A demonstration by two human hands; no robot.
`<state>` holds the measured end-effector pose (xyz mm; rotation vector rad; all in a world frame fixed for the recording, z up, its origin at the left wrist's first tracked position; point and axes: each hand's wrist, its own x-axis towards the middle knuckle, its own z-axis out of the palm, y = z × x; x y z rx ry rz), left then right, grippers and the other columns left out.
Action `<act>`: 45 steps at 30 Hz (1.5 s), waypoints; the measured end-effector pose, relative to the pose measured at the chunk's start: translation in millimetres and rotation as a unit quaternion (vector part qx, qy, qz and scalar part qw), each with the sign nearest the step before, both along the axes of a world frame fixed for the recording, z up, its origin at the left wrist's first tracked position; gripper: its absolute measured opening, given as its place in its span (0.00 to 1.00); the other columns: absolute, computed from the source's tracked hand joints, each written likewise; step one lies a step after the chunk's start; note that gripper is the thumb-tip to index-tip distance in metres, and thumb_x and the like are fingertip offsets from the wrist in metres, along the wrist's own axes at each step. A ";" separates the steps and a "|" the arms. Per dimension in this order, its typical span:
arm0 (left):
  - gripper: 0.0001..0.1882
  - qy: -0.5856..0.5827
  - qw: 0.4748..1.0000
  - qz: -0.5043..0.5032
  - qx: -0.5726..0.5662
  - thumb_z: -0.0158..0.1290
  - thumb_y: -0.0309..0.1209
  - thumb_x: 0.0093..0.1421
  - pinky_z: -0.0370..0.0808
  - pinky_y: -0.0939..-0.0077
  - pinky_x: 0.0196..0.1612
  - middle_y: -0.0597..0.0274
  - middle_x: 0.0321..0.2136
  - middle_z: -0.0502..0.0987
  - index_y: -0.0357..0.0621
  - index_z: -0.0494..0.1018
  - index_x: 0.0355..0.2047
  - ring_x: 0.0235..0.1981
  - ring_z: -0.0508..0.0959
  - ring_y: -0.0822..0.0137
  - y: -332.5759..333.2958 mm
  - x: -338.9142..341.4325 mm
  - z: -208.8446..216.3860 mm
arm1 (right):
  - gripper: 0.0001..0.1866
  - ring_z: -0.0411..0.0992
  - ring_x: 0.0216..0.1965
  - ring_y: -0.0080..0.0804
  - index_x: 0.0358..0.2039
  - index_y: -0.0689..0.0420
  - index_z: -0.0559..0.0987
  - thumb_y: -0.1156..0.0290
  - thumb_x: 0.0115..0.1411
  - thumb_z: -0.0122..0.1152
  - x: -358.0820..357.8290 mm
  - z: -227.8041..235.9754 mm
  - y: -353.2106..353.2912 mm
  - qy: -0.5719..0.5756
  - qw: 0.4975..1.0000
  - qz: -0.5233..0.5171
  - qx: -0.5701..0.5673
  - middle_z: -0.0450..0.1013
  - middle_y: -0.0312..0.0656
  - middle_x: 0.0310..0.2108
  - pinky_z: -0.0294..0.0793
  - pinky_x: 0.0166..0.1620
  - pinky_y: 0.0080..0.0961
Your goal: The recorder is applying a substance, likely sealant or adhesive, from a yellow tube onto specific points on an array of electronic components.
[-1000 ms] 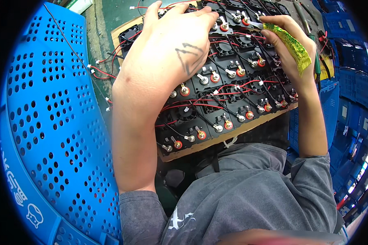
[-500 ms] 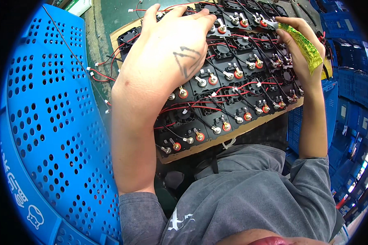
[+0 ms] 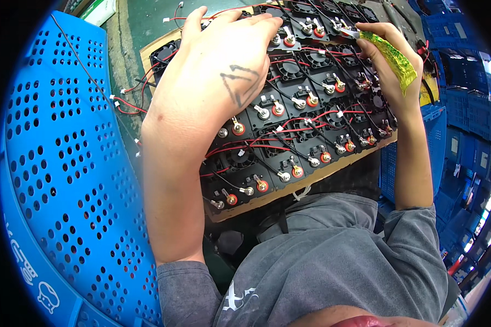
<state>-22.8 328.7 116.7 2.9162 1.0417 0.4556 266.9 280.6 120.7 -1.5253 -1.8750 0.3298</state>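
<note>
Rows of black panels (image 3: 305, 122) lie side by side, each with a small cooling fan (image 3: 290, 68) and metal terminals (image 3: 278, 109), some on red washers. Red and black wires with white plugs run across them. My left hand (image 3: 218, 71) lies palm down over the upper left panels, fingers stretched out and apart; it hides what is beneath. In my right hand (image 3: 393, 60), closed at the upper right, is a shiny yellow-green foil tube (image 3: 390, 54). Its white tip points left at the terminals of a back-row panel; whether it touches them I cannot tell.
Cardboard (image 3: 256, 208) shows under the panels along the near edge. A large perforated blue crate (image 3: 65, 158) stands close on the left. More blue crates (image 3: 472, 117) are stacked at the right. Loose wires with white plugs (image 3: 126, 103) hang off the left side.
The whole view has shifted slightly. My right hand has moved a little left with the foil tube, its white tip now closer to the back-row terminals. My left hand stays over the panels.
</note>
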 end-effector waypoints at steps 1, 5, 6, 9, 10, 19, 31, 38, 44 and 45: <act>0.25 -0.001 1.000 -0.001 0.001 0.48 0.24 0.64 0.54 0.48 0.72 0.56 0.58 0.77 0.49 0.70 0.63 0.66 0.69 0.57 0.1 0.2 0.8 | 0.12 0.74 0.33 0.14 0.49 0.60 0.83 0.77 0.65 0.65 -0.3 0.8 -0.3 0.000 1.000 0.000 0.000 0.78 0.33 0.35 0.70 0.37 0.13; 0.25 0.005 1.000 0.008 -0.009 0.49 0.24 0.64 0.54 0.48 0.72 0.57 0.58 0.77 0.49 0.71 0.62 0.66 0.69 0.57 -1.1 0.1 2.2 | 0.12 0.75 0.34 0.15 0.48 0.61 0.83 0.78 0.65 0.65 -7.6 1.7 0.2 -0.007 1.000 -0.001 0.002 0.78 0.34 0.35 0.71 0.40 0.13; 0.25 0.003 1.000 0.006 -0.009 0.49 0.24 0.64 0.54 0.48 0.72 0.57 0.58 0.77 0.49 0.71 0.62 0.66 0.69 0.57 -0.9 0.4 1.4 | 0.11 0.75 0.35 0.15 0.48 0.61 0.83 0.78 0.64 0.66 -8.7 2.5 -0.2 -0.022 1.000 0.003 0.014 0.79 0.34 0.36 0.72 0.40 0.13; 0.24 -0.009 1.000 0.001 -0.002 0.49 0.24 0.64 0.54 0.48 0.72 0.57 0.57 0.77 0.49 0.71 0.62 0.66 0.69 0.57 -1.2 -1.0 0.0 | 0.12 0.75 0.35 0.15 0.48 0.61 0.83 0.78 0.64 0.66 -4.7 -1.7 3.0 -0.015 1.000 0.005 0.010 0.79 0.35 0.36 0.72 0.41 0.13; 0.24 -0.010 1.000 -0.001 -0.008 0.49 0.24 0.64 0.54 0.47 0.72 0.57 0.57 0.77 0.49 0.71 0.62 0.66 0.69 0.57 -1.5 -1.6 0.7 | 0.12 0.75 0.35 0.15 0.48 0.61 0.83 0.78 0.64 0.66 -3.7 -2.9 2.5 -0.014 1.000 0.008 0.010 0.79 0.35 0.36 0.72 0.41 0.13; 0.24 -0.014 1.000 -0.005 -0.007 0.49 0.24 0.64 0.54 0.47 0.72 0.57 0.57 0.77 0.49 0.71 0.61 0.66 0.69 0.56 -2.8 -1.9 0.9 | 0.11 0.75 0.34 0.14 0.49 0.61 0.83 0.78 0.66 0.65 9.2 -1.6 -3.1 0.017 1.000 -0.026 0.000 0.79 0.33 0.36 0.72 0.38 0.12; 0.24 -0.009 1.000 -0.003 -0.014 0.49 0.24 0.64 0.53 0.47 0.72 0.56 0.57 0.77 0.49 0.72 0.61 0.66 0.69 0.57 -2.3 -1.0 1.9 | 0.11 0.75 0.35 0.15 0.49 0.62 0.82 0.76 0.66 0.65 17.1 -8.7 -1.7 0.022 0.999 -0.024 0.007 0.79 0.33 0.36 0.74 0.40 0.13; 0.24 -0.018 1.000 -0.005 -0.002 0.48 0.24 0.64 0.53 0.48 0.72 0.56 0.56 0.77 0.50 0.71 0.61 0.66 0.69 0.57 -3.4 -2.1 0.2 | 0.11 0.75 0.35 0.15 0.49 0.62 0.82 0.77 0.67 0.64 12.8 -6.9 -1.3 0.030 0.999 -0.027 0.010 0.79 0.33 0.37 0.74 0.40 0.13; 0.24 0.005 1.000 0.006 -0.007 0.47 0.24 0.64 0.54 0.49 0.72 0.56 0.56 0.78 0.49 0.71 0.61 0.66 0.69 0.58 -4.8 -1.9 3.4 | 0.11 0.74 0.35 0.14 0.49 0.63 0.82 0.77 0.66 0.64 10.1 -7.0 0.1 0.024 1.000 -0.003 0.013 0.78 0.33 0.36 0.72 0.39 0.13; 0.24 0.003 1.000 0.004 -0.008 0.47 0.24 0.64 0.54 0.49 0.72 0.56 0.56 0.78 0.49 0.71 0.61 0.66 0.69 0.58 -4.1 -0.2 1.5 | 0.11 0.74 0.34 0.14 0.49 0.62 0.82 0.77 0.66 0.64 11.5 -8.1 -0.3 0.025 1.000 0.002 0.016 0.78 0.33 0.35 0.72 0.39 0.12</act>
